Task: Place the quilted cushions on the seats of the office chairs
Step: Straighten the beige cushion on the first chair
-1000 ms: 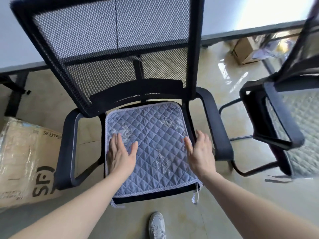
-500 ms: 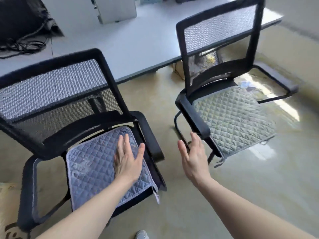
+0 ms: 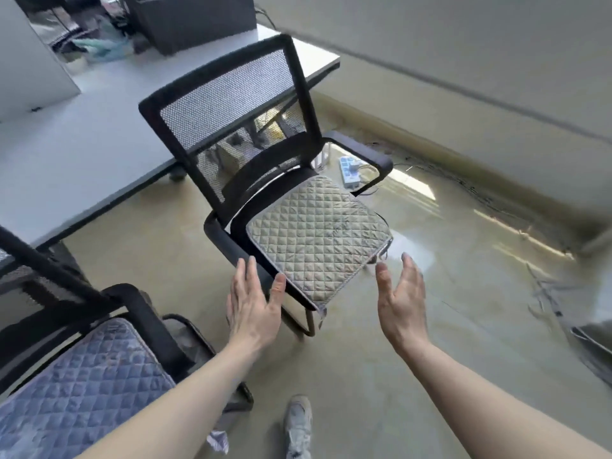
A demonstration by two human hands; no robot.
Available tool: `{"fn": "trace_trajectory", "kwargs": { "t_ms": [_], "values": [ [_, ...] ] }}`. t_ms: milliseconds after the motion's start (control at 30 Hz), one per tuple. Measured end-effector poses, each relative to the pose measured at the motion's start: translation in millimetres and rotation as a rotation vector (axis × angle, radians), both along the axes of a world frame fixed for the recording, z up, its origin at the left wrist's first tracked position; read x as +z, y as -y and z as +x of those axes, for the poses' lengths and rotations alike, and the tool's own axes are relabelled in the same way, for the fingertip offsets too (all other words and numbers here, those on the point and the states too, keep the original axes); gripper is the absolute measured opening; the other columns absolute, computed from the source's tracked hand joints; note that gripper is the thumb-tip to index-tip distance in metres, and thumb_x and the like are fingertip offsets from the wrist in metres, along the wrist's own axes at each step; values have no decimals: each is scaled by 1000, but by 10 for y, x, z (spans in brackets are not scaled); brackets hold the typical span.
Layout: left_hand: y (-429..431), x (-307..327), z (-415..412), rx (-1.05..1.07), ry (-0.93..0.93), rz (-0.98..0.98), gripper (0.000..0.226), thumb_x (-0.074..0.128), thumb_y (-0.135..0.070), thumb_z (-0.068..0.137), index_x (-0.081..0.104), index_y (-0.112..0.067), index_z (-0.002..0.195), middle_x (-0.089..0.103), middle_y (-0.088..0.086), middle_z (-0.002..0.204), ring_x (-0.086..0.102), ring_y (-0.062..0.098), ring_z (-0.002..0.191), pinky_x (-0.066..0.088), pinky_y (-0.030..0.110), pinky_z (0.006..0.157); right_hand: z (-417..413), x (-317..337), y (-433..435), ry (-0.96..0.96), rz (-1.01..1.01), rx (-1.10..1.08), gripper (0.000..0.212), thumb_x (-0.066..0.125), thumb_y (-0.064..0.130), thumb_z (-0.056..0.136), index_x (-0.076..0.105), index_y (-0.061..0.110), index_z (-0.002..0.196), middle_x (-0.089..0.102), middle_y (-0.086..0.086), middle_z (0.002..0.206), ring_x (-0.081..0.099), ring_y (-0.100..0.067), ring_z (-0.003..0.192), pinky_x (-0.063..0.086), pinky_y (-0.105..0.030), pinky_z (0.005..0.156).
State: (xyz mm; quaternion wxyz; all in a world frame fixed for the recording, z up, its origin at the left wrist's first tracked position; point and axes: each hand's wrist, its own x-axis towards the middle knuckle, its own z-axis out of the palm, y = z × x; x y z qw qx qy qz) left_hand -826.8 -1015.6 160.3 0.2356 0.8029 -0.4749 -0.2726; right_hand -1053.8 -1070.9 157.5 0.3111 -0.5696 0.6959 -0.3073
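A grey-green quilted cushion [image 3: 318,233] lies on the seat of a black mesh-backed office chair [image 3: 228,94] in the middle of the view. A blue quilted cushion [image 3: 82,382] lies on the seat of a second black chair [image 3: 132,303] at the lower left. My left hand [image 3: 255,306] is open, fingers spread, just in front of the grey cushion's near left corner, over the armrest. My right hand [image 3: 402,299] is open too, held in the air off the cushion's near right corner. Neither hand holds anything.
A long white desk [image 3: 82,140] runs behind both chairs, with a dark computer case [image 3: 188,18] on it. A power strip [image 3: 349,170] and cables [image 3: 543,293] lie on the glossy floor to the right. My shoe [image 3: 298,425] is at the bottom.
My hands left the blue cushion and my view swung right. Both hands now hover open by the front of the grey cushion on the second chair.
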Motion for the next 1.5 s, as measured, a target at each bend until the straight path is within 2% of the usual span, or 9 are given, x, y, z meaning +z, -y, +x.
{"fn": "trace_trajectory", "kwargs": {
  "t_ms": [100, 333, 667, 800, 967, 1133, 1500],
  "values": [
    [299, 37, -235, -59, -19, -20, 89, 9, -80, 83, -4, -30, 155, -11, -8, 163, -4, 13, 150, 2, 44, 121, -332, 46, 149, -22, 1, -79, 96, 21, 80, 84, 21, 16, 156, 26, -6, 161, 19, -21, 148, 18, -44, 120],
    [1157, 84, -670, -159, -42, -19, 85, 10, -77, 86, -11, -31, 154, -16, -8, 163, -11, 17, 150, -4, 47, 120, -960, 100, 734, -89, 25, -230, 83, 29, 70, 91, 23, 18, 155, 28, -5, 159, 21, -21, 146, 22, -47, 117],
    [2113, -58, -735, -181, -81, 14, 81, 11, -76, 88, -13, -35, 154, -20, -13, 161, -12, 16, 149, -4, 47, 120, -954, -11, 1654, -95, 63, -288, 83, 30, 68, 91, 24, 14, 154, 29, -9, 158, 23, -25, 145, 23, -48, 116],
    [2405, -94, -750, -169, -75, 13, 85, 9, -79, 86, -12, -33, 154, -19, -12, 161, -11, 15, 149, -7, 44, 119, -896, -49, 1964, -79, 66, -269, 81, 31, 66, 92, 22, 15, 154, 27, -8, 159, 21, -24, 146, 21, -46, 117],
    [2722, -134, -821, -159, -101, 31, 83, 11, -77, 88, -13, -33, 154, -21, -14, 160, -11, 15, 149, -2, 51, 120, -935, -90, 2301, -73, 78, -247, 81, 31, 67, 92, 21, 17, 155, 25, -5, 160, 20, -22, 147, 21, -46, 118],
    [3016, -184, -927, -100, -117, 23, 81, 12, -75, 88, -12, -34, 153, -21, -14, 160, -10, 16, 150, -1, 52, 120, -1024, -168, 2745, -98, 66, -189, 81, 32, 66, 93, 22, 15, 154, 26, -8, 160, 21, -25, 147, 20, -45, 119],
    [3362, -530, -1306, 226, -127, 79, 87, 8, -82, 83, -10, -35, 154, -19, -20, 158, 4, 22, 150, 13, 58, 118, -966, -529, 3718, -87, 86, 131, 89, 27, 73, 86, 26, 15, 153, 30, -6, 154, 23, -22, 143, 21, -45, 118]
  ]
}}
